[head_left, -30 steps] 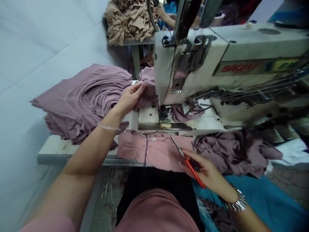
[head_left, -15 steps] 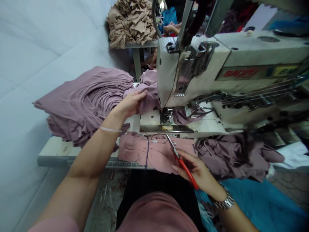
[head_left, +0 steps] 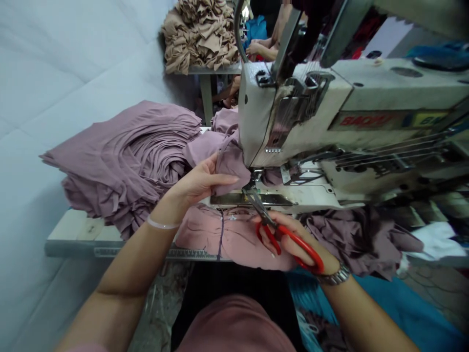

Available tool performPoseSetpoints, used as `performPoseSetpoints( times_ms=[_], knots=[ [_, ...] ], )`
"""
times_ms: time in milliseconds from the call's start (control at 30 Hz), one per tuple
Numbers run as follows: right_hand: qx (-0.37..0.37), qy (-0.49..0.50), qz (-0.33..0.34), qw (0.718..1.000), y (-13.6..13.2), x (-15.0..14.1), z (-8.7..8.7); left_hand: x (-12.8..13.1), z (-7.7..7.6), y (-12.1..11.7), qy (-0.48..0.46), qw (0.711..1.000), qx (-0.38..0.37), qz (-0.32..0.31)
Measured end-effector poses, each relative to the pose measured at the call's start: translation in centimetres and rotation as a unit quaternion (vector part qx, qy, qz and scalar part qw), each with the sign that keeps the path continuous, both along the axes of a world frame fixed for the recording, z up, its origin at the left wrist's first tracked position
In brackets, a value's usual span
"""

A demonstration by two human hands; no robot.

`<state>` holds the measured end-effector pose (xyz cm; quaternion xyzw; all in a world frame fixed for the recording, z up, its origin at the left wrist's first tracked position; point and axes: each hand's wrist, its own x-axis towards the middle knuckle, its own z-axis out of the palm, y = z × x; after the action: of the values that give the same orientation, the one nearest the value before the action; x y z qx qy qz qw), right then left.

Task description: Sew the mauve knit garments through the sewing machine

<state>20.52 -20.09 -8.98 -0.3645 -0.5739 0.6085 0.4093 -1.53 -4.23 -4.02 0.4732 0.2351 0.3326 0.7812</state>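
Note:
My left hand [head_left: 201, 181] pinches the edge of a mauve fabric piece [head_left: 231, 164] just left of the sewing machine's needle area. In my right hand [head_left: 293, 239] are red-handled scissors [head_left: 302, 249], with fingers through the loops and the blades parted. The blade tips reach up to the fabric's edge near the presser foot [head_left: 252, 176]; whether they touch it I cannot tell. Below the scissors lies a pink fabric bundle [head_left: 205, 232], tied with a dark cord, along the table's front edge.
A tall stack of mauve fabric [head_left: 120, 146] stands on the left of the table [head_left: 73, 230]. The sewing machine [head_left: 293, 117] fills the right. Crumpled mauve cloth [head_left: 351, 234] lies at the right. Behind are a brown fabric heap [head_left: 201, 36] and another person's hands [head_left: 262, 49].
My left hand has shifted right and down, bringing the fabric edge near the presser foot. My right hand has turned the scissors, opened them and raised their tips toward the fabric.

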Motion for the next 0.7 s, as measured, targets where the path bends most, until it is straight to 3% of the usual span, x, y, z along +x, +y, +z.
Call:
performPoseSetpoints(
  times_ms=[267, 533, 700],
  knots=[
    [-0.051, -0.016, 0.079, 0.995, 2.4, 2.5, 0.6, 0.1, 0.4, -0.2, 0.030, 0.997, -0.035, -0.066],
    [-0.051, 0.033, 0.103, 0.993, 3.3, 2.7, 2.2, 0.4, 0.5, -0.1, 0.023, 0.992, -0.069, -0.100],
    [-0.056, 0.047, 0.097, 0.993, 3.5, 2.6, 2.2, 0.6, 0.8, -0.3, 0.022, 0.991, -0.077, -0.103]
  ],
)
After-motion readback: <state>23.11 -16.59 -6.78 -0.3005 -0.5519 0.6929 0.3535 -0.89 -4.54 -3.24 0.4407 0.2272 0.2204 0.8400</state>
